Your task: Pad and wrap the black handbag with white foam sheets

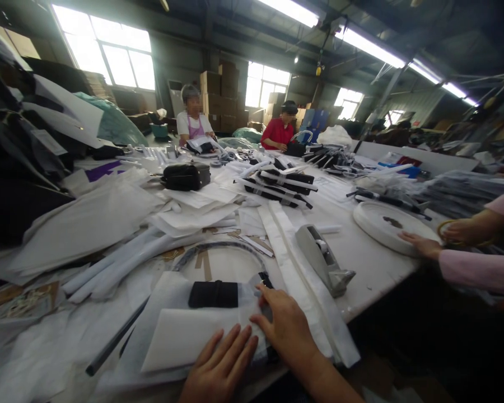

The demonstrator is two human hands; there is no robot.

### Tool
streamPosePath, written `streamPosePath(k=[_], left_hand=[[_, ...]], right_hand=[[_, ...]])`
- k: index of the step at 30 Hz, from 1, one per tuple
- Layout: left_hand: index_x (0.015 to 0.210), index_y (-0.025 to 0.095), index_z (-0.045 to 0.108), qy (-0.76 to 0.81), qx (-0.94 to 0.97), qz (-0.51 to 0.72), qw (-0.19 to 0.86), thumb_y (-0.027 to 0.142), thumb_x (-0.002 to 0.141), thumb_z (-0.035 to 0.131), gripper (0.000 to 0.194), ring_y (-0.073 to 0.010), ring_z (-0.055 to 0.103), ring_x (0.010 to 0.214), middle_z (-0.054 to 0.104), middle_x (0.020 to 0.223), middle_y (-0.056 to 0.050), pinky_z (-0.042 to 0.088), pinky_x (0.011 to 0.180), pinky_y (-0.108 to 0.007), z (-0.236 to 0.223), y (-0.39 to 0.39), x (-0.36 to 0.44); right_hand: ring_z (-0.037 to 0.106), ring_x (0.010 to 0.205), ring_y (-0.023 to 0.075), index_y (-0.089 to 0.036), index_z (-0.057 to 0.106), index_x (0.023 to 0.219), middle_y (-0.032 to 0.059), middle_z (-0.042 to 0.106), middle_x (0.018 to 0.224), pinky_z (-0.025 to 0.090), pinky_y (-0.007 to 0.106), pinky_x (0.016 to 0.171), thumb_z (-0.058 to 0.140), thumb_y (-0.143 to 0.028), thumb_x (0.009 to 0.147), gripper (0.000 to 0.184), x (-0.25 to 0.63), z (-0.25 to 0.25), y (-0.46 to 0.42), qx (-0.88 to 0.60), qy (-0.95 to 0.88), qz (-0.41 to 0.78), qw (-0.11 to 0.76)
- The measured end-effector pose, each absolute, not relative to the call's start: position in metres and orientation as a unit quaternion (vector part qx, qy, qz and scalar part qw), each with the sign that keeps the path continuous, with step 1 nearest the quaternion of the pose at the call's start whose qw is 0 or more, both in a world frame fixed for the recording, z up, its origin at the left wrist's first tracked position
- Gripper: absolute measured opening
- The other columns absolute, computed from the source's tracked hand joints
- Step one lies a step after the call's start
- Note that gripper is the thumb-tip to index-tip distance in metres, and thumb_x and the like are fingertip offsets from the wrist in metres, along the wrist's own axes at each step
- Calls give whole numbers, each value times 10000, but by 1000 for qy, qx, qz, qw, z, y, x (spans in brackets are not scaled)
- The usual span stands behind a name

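Note:
My left hand (220, 364) lies flat with its fingers stretched out on a sheet of white wrapping paper (180, 338) at the table's near edge. My right hand (285, 327) rests beside it, fingers spread over the paper's right side, touching the end of a black bag (213, 294) that lies partly wrapped in the paper. The bag's grey curved strap (222, 247) arches behind it. Neither hand grips anything.
A grey tape dispenser (323, 258) stands right of my hands, beside long white paper strips (296, 263). A co-worker's pink-sleeved arm (479, 268) touches a round white tray (382, 224). Paper heaps, black bags (185, 176) and two seated people (279, 133) lie farther back.

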State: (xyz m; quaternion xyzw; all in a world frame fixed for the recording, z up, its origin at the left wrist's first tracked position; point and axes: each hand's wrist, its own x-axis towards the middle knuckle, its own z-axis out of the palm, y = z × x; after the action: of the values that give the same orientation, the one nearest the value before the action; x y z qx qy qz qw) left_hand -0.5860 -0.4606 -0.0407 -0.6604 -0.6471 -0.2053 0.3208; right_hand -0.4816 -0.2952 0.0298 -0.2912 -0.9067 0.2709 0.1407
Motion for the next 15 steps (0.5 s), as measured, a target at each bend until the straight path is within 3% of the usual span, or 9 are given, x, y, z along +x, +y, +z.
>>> streamPosePath(k=[3, 6, 9, 13, 15], left_hand=[[1301, 287, 610, -651, -657, -206, 319, 123, 1037, 249, 477, -91, 528, 1278, 606, 1363, 93, 149, 1236, -324, -43, -462, -586], [1376, 292, 541, -651, -679, -156, 302, 123, 1031, 287, 460, -99, 513, 1300, 539, 1435, 92, 192, 1218, -294, -34, -467, -588], [1409, 295, 502, -639, -686, -154, 312, 124, 1026, 325, 455, -126, 536, 1287, 537, 1439, 59, 300, 1172, -293, -25, -472, -589], [1458, 280, 436, -652, -676, -163, 302, 96, 1018, 302, 495, -122, 555, 1271, 574, 1405, -16, 399, 1102, -264, -23, -473, -587], [1450, 253, 450, -652, -678, -146, 306, 59, 1006, 274, 515, -116, 555, 1269, 561, 1416, -11, 372, 1128, -270, -25, -473, -586]], right_hand=[[651, 934, 257, -210, 695, 1103, 33, 717, 903, 481, 415, 918, 720, -81, 797, 334, -482, 32, -294, -292, -880, 340, 160], [648, 903, 213, -225, 699, 865, 20, 685, 884, 489, 331, 864, 633, -149, 885, 103, -467, 35, -302, -257, -850, 420, 189], [641, 917, 191, -243, 659, 836, 25, 653, 904, 493, 274, 830, 526, -277, 972, 193, -443, 34, -315, -224, -829, 455, 236], [611, 1144, 223, -258, 660, 836, 60, 638, 1228, 454, 291, 989, 483, -460, 989, 310, -408, 20, -336, -246, -786, 487, 293], [672, 1029, 232, -256, 660, 826, 67, 711, 1075, 483, 324, 963, 446, -589, 967, 420, -393, 9, -348, -247, -753, 548, 267]])
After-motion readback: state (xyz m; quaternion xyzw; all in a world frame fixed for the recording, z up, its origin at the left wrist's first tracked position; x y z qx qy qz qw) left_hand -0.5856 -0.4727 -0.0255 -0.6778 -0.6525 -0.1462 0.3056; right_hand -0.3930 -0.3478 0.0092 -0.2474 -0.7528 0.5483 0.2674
